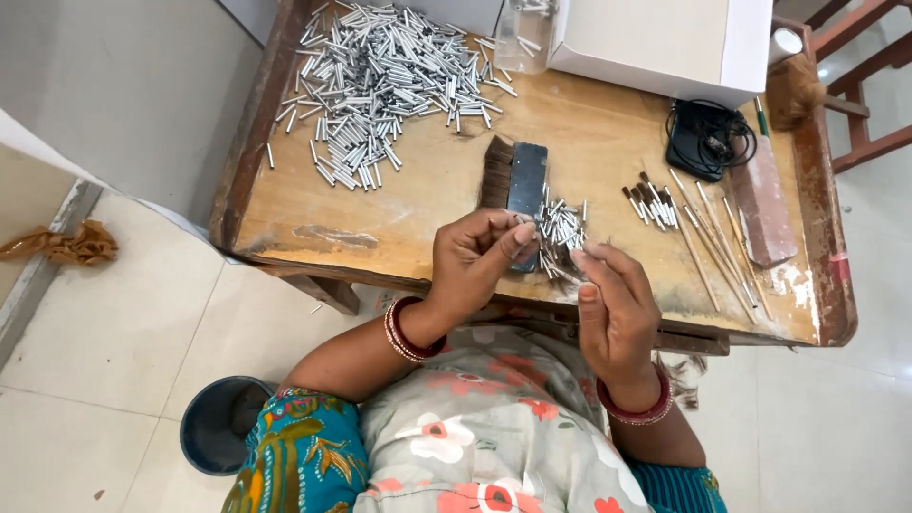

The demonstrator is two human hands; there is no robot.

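While the head view looks down on the wooden table (418,204), the left hand (475,261) pinches something small at its fingertips, too tiny to identify, and the right hand (613,304) curls half open, its hold unclear. Both hover over a small heap of metal tubes (560,233) beside a dark block (525,185). Such tubes look light, stiff and slippery; best pinched mid-length. A larger pile (380,81) lies well apart

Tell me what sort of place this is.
Probably a small handcraft workshop for making brushes: a worn wooden table holds a heap of metal tubes, finished small brushes and a bristle bundle.
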